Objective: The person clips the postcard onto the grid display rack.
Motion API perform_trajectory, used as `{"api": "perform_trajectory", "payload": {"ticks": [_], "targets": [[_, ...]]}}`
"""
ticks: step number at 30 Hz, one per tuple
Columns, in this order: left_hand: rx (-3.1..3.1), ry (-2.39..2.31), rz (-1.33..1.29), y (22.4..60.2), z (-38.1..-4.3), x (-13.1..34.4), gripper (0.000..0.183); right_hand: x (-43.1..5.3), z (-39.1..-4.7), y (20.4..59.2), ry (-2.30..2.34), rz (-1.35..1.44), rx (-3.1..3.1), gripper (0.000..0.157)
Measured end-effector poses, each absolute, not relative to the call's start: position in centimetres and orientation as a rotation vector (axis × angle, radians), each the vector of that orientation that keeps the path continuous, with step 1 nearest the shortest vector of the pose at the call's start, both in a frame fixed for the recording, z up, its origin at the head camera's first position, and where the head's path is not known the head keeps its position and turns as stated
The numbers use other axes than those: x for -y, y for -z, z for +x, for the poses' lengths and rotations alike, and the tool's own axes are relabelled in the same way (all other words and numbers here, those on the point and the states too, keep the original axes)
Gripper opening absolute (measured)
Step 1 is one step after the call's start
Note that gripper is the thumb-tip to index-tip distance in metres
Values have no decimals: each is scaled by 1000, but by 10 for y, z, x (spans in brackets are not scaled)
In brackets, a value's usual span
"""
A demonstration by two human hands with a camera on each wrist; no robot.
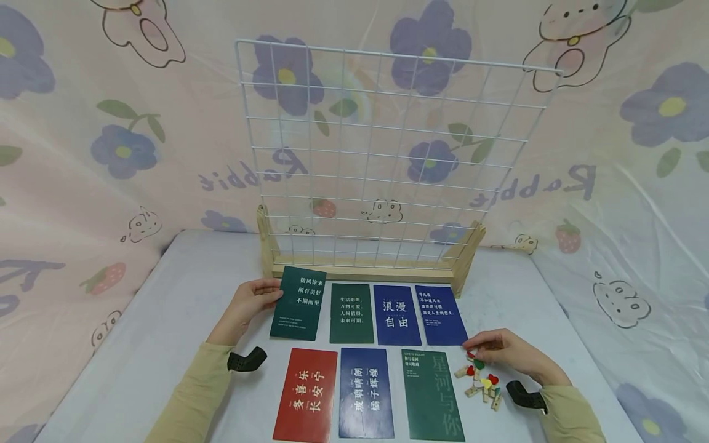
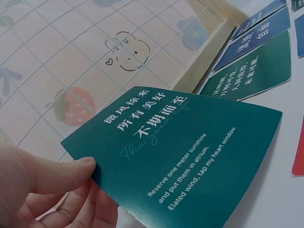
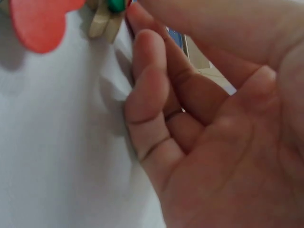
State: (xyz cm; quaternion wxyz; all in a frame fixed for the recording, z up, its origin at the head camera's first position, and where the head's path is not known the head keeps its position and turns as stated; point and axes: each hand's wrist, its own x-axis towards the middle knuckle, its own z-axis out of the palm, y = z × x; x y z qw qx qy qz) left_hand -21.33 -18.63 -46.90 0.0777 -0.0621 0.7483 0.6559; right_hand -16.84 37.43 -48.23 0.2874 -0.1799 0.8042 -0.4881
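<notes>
My left hand pinches a dark green card by its left edge, thumb on the printed face. The card is tilted up off the table in front of the grid rack, its white lettering plain in the left wrist view. At the right, my right hand reaches down to a small pile of wooden clothespins with red, green and yellow hearts. Its fingertips are at a red heart; whether they pinch it is hidden. In the right wrist view, another red heart lies close to the fingers.
A white wire grid stands upright in a wooden base at the back. Before it lie a green card and two blue cards. A red card, a blue card and a green card form the nearer row.
</notes>
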Motion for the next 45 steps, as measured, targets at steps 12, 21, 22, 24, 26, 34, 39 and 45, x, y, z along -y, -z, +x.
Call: {"api": "perform_trajectory", "payload": {"ticks": [12,21,22,24,26,34,39,45], "targets": [[-2239,-1952,-218,471,-213,186,38,-371,-170,482,1310,-544,-2130,26],[-2230,-1959,-219,474,-212,186,38,-371,-174,485,1304,-542,-2118,24],[-2228,-1961,-218,474,-212,186,38,-370,-175,485,1298,-538,-2117,24],[-2225,-1964,-220,474,-212,186,38,-370,-175,485,1286,-529,-2118,24],[-2227,-1960,-218,474,-212,186,38,-369,-175,485,1270,-517,-2131,23],[-2226,-1962,-231,475,-212,184,36,-368,-170,487,1248,-350,-2196,22],[-2213,-1962,-220,473,-213,180,37,-371,-167,486,1259,-317,-2195,22],[-2208,-1975,-218,465,-216,187,37,-369,-172,483,1273,-267,-2209,23]]}}
